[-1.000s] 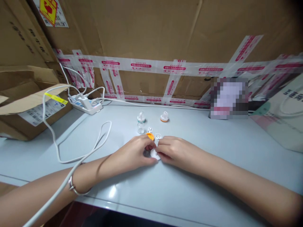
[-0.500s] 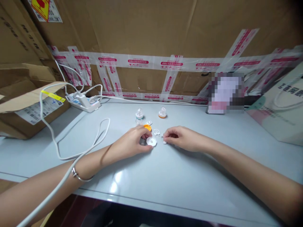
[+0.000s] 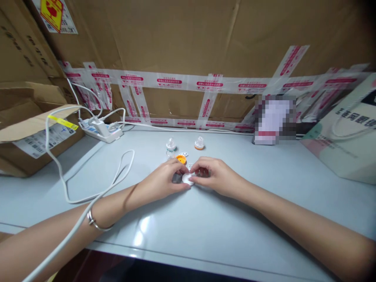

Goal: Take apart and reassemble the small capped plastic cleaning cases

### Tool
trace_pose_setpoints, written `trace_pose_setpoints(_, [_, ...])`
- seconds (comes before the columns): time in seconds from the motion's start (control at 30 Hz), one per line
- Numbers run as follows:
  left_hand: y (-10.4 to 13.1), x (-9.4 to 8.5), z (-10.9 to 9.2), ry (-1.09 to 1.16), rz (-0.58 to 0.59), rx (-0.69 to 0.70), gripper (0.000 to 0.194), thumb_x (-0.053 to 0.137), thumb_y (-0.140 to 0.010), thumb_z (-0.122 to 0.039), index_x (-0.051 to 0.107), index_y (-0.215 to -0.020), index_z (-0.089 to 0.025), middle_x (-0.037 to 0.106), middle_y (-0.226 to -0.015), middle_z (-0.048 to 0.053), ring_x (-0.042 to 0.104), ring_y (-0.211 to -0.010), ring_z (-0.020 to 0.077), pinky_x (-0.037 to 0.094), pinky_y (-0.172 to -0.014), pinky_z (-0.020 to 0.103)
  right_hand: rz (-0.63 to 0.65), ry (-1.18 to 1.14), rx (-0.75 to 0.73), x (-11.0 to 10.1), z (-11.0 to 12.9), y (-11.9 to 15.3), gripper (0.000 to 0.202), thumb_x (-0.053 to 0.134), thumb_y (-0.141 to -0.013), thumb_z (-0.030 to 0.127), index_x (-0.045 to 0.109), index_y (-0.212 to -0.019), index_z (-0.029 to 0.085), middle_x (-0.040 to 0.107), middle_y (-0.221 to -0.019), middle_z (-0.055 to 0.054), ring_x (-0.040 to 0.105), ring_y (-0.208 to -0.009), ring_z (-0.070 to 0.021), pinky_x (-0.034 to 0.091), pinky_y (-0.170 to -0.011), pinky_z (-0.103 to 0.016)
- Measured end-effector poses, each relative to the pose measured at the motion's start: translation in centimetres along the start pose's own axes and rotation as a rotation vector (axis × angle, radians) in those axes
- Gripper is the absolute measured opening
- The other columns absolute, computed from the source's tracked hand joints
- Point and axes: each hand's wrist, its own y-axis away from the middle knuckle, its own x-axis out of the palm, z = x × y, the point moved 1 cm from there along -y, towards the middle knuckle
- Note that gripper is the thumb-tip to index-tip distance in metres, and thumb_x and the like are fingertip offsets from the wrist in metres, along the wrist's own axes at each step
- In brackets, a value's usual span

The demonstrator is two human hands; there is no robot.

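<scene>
Two bare hands were together at one small white cap (image 3: 186,179), near the middle of the grey table (image 3: 223,235). Left hand (image 3: 167,177): thumb at the near side, fingertips at the far side, pinching the cap by its rim. Right hand (image 3: 216,175): thumb over the cap's right part, forefinger near its far edge, other fingers curled. Could not tell whether the right fingertips gripped anything small, nor whether the cap touched the table.

Just beyond the hands: an orange cap (image 3: 181,159), one patterned piece (image 3: 184,154) close behind it, and a second patterned piece (image 3: 190,166) partly hidden by the right fingers. Farther back, two clear domes stood apart, the green-rimmed dome (image 3: 170,145) left of the orange-rimmed dome (image 3: 199,143).

Technique, as judged: the left hand seemed best used as a steady clamp, rim only, leaving the cap's face free. Light, centred pressure from the right thumb looked safer than a push at one edge, which could have tipped the cap. Low work over the table would have limited any drop. A white cable (image 3: 72,234) crossed the left forearm (image 3: 117,205); slow arm movement seemed wise, to avoid a snag.
</scene>
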Motion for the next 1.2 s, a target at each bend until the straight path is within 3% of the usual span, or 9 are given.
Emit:
trace_pose_setpoints(0.13, [-0.2,0.2,0.3,0.017,0.009,-0.026,0.021,0.069,-0.073,-0.028,0.062,-0.089,-0.017,0.058,-0.085,0.002,0.053,-0.078,0.0154,0.041,-0.069,0.026,0.062,0.079,-0.062,0.2,0.5,-0.9,0.003,0.066,-0.073,0.014,0.066,-0.076,0.015,0.058,-0.072,-0.001,0.054,-0.066,-0.0121,0.041,-0.061,-0.022])
trace_pose_setpoints(0.37, [-0.4,0.1,0.0,0.003,0.02,-0.038,0.016,0.068,-0.071,-0.024,0.063,-0.083,-0.015,0.06,-0.081,0.002,0.054,-0.074,0.0158,0.041,-0.066,0.026,0.164,0.185,-0.148,0.1,1.6,-1.5,0.016,0.055,-0.069,0.002,0.061,-0.064,0.015,0.059,-0.067,-0.001,0.05,-0.062,-0.0123,0.034,-0.058,-0.023])
trace_pose_setpoints(0.5, [-0.5,0.1,-0.2,-0.003,0.032,-0.035,0.014,0.066,-0.071,-0.021,0.064,-0.084,-0.015,0.062,-0.08,0.003,0.054,-0.071,0.0156,0.041,-0.065,0.026,0.182,0.197,-0.159,0.2,1.5,-1.7,0.011,0.059,-0.064,0.005,0.057,-0.062,0.016,0.056,-0.062,0.001,0.047,-0.057,-0.0108,0.032,-0.054,-0.022])
trace_pose_setpoints(0.67, [-0.6,0.1,0.0,-0.017,0.028,-0.04,0.019,0.068,-0.069,-0.024,0.064,-0.085,-0.015,0.061,-0.079,0.003,0.053,-0.072,0.0164,0.04,-0.065,0.027,0.186,0.164,-0.148,-0.3,0.9,-1.8,0.006,0.058,-0.067,0.01,0.059,-0.068,0.016,0.058,-0.061,0.002,0.049,-0.055,-0.0096,0.034,-0.052,-0.02])
trace_pose_setpoints(1.03, [-0.5,0.1,0.0,-0.016,0.027,-0.043,0.02,0.066,-0.07,-0.023,0.065,-0.089,-0.017,0.062,-0.082,0.003,0.055,-0.075,0.0167,0.041,-0.068,0.027,0.109,0.179,-0.139,0.2,1.1,-1.3,0.015,0.051,-0.066,0.001,0.054,-0.063,0.016,0.057,-0.064,0.0,0.049,-0.06,-0.0122,0.036,-0.058,-0.024])
trace_pose_setpoints(1.2, [-0.3,0.0,0.0,-0.014,0.012,-0.05,0.025,0.068,-0.071,-0.029,0.064,-0.092,-0.017,0.062,-0.085,0.004,0.055,-0.077,0.0174,0.042,-0.069,0.028,0.147,-0.005,-0.08,-1.9,0.7,-0.4,0.012,0.053,-0.072,0.009,0.055,-0.08,0.017,0.06,-0.072,0.001,0.054,-0.064,-0.0111,0.043,-0.06,-0.022])
